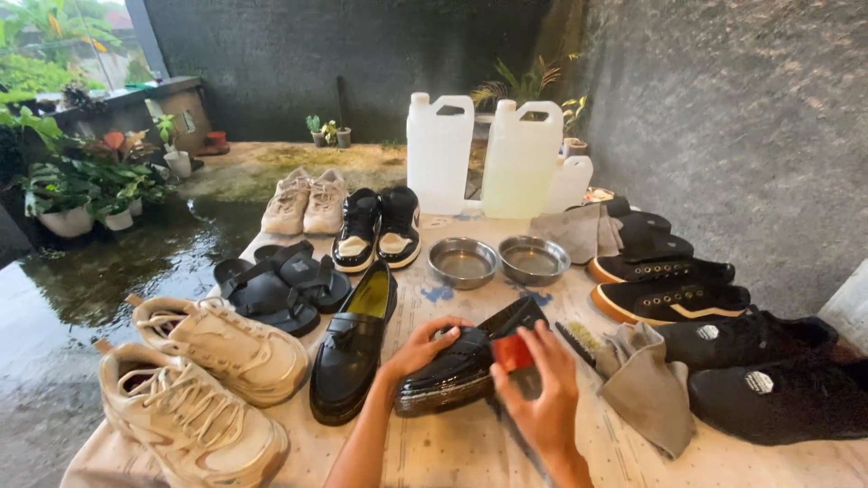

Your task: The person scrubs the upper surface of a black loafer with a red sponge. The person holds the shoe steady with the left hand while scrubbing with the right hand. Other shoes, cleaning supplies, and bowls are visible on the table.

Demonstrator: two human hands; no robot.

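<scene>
- At 9 o'clock of the table (470, 456): two chunky cream sneakers (203, 380), close to the near left edge. Could be pushed off by a wide move of the left elbow, since hardly any margin there.
- At 10 o'clock: black sandals (280, 285), just beside the second black loafer (354, 343), which stands on its sole. Risk of smearing the sandals if polish travels that way.
- Near 6 o'clock, at centre: the left hand (420, 348), fingers curled over the glossy black loafer (466, 361) and pressing it down on the table. Loafer lying tilted, toe toward the person. Surface looks wet and shiny, so probably slippery; could slide out from under the grip and knock its neighbour.
- Just right of it: the right hand (542, 398), closed around a small red and black object (514, 354), maybe a brush or a polish tin, cannot tell which. Held against the loafer's side. Too much pressure may scratch or stain the leather.
- At 12 o'clock: two metal bowls (497, 262), seemingly with liquid inside, near the work. Could be tipped by a sudden reach forward.
- At 4 o'clock: a brush (579, 342) and a grey cloth (646, 389), touching each other, next to black suede-like shoes (768, 370). Splashes would mark these easily.
</scene>
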